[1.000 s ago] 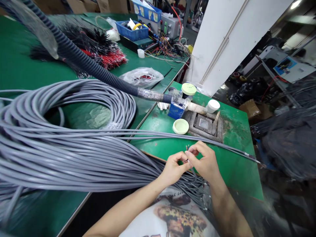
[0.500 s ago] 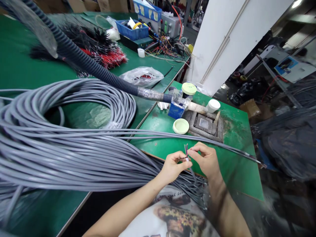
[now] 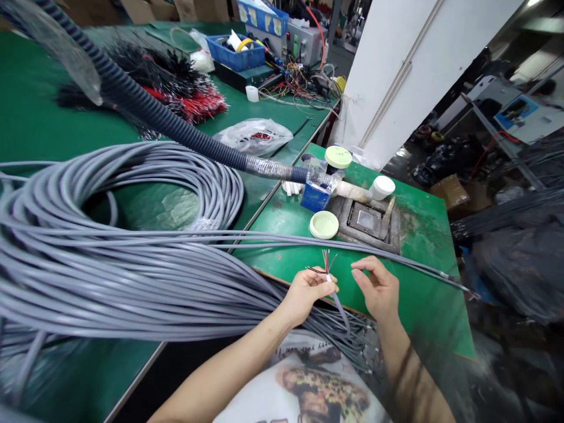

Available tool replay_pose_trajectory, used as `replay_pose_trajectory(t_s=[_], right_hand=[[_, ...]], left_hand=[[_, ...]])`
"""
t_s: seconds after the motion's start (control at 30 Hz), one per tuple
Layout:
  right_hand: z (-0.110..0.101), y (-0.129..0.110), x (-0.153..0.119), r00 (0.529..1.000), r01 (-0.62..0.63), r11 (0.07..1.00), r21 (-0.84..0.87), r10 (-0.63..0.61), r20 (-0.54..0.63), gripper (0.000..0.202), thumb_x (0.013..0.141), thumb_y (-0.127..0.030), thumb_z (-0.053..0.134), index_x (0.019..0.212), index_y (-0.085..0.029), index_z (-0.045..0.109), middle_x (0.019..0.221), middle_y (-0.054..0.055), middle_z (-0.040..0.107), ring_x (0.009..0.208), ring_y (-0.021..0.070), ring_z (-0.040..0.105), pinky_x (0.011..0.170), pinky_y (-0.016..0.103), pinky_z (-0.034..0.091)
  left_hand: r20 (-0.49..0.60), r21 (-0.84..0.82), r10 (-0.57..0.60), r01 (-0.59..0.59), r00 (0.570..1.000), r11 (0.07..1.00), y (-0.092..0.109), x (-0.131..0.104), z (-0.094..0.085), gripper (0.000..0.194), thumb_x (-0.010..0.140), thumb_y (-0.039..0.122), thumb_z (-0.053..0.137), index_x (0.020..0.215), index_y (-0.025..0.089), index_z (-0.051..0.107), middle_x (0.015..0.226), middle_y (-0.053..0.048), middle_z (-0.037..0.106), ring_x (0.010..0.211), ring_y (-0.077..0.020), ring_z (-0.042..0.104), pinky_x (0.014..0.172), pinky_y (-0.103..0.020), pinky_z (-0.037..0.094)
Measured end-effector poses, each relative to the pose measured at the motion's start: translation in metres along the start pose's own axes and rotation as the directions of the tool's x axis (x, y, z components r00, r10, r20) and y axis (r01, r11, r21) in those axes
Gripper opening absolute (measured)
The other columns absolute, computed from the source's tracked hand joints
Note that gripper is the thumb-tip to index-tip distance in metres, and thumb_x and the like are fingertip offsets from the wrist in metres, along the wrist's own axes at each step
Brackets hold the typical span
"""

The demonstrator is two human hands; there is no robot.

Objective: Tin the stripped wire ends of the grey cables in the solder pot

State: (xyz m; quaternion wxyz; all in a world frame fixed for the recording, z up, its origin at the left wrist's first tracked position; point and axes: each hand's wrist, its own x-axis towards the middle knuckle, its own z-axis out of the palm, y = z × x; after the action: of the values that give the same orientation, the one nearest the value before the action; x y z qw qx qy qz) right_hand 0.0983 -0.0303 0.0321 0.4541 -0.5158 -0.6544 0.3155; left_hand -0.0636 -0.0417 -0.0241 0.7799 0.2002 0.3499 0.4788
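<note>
The left hand point(image 3: 308, 296) pinches a gray multicore cable point(image 3: 339, 306) just below its fanned wires point(image 3: 326, 260), above the near edge of the green tabletop point(image 3: 423, 235). The right hand point(image 3: 382, 292), loosely curled, is apart to the right; whether its fingertips meet is unclear. Far left, a blue bin point(image 3: 241, 60) holds a yellow tape roll point(image 3: 245, 44). "Your" reads on the shirt point(image 3: 299, 388).

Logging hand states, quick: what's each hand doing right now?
Left hand: closed, holding the grey cable near its fanned-out wires.
Right hand: open, apart from the cable, nothing visible in it.
</note>
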Motion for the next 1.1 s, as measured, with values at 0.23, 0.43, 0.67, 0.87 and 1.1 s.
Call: replay_pose_trajectory(t_s=[0.23, 0.43, 0.67, 0.87, 1.1], right_hand=[[-0.004, -0.007, 0.006, 0.99, 0.004, 0.997, -0.076, 0.006, 0.142, 0.008, 0.085, -0.022, 0.061, 0.083, -0.022, 0.069, 0.081, 0.003, 0.064, 0.077, 0.0167, 0.06, 0.071, 0.03, 0.047], [0.01, -0.02, 0.026, 0.969, -0.112, 0.994, -0.019, 0.114, 0.218, 0.012, 0.08, -0.023, 0.065, 0.069, -0.02, 0.067, 0.071, 0.001, 0.064, 0.068, 0.0147, 0.059, 0.066, 0.028, 0.046], [0.017, -0.025, 0.025, 0.99, 0.015, 0.999, -0.036, -0.01, 0.14, 0.014, 0.08, -0.019, 0.063, 0.066, -0.021, 0.063, 0.067, 0.0, 0.061, 0.063, 0.0136, 0.057, 0.062, 0.028, 0.045], [0.018, -0.02, 0.013, 0.949, 0.314, 0.92, -0.233, -0.306, 0.073, 0.011, 0.079, -0.013, 0.063, 0.078, -0.024, 0.066, 0.069, 0.001, 0.063, 0.066, 0.0159, 0.056, 0.069, 0.036, 0.043], [0.017, -0.019, 0.01, 0.925, 0.38, 0.883, -0.276, -0.364, 0.108, 0.017, 0.08, -0.012, 0.062, 0.09, -0.025, 0.067, 0.078, 0.002, 0.065, 0.074, 0.0181, 0.058, 0.073, 0.039, 0.046]], left_hand=[[0.021, 0.028, 0.009, -0.009, 1.0, 1.0, 0.003, -0.002, 0.007, 0.034, 0.052, 0.033, 0.088, 0.069, 0.012, 0.067, 0.061, -0.001, 0.066, 0.055, -0.0105, 0.059, 0.06, -0.023, 0.047], [0.064, 0.108, 0.036, -0.043, 0.997, 0.993, 0.005, -0.007, 0.015, 0.032, 0.051, 0.029, 0.088, 0.062, 0.012, 0.062, 0.058, 0.002, 0.062, 0.053, -0.0072, 0.052, 0.057, -0.021, 0.044], [0.058, 0.087, 0.06, -0.065, 0.997, 0.994, 0.006, -0.005, 0.012, 0.033, 0.052, 0.028, 0.088, 0.061, 0.013, 0.06, 0.056, 0.004, 0.058, 0.052, -0.0057, 0.048, 0.055, -0.019, 0.04], [0.006, 0.026, 0.077, -0.077, 0.997, 0.997, 0.005, -0.002, 0.011, 0.036, 0.056, 0.032, 0.086, 0.063, 0.014, 0.057, 0.057, 0.005, 0.059, 0.053, -0.0057, 0.05, 0.057, -0.019, 0.042], [-0.001, -0.009, 0.083, -0.083, 0.997, 0.996, 0.003, 0.0, 0.01, 0.035, 0.056, 0.032, 0.086, 0.067, 0.014, 0.058, 0.059, 0.004, 0.061, 0.054, -0.0062, 0.053, 0.058, -0.019, 0.045]])
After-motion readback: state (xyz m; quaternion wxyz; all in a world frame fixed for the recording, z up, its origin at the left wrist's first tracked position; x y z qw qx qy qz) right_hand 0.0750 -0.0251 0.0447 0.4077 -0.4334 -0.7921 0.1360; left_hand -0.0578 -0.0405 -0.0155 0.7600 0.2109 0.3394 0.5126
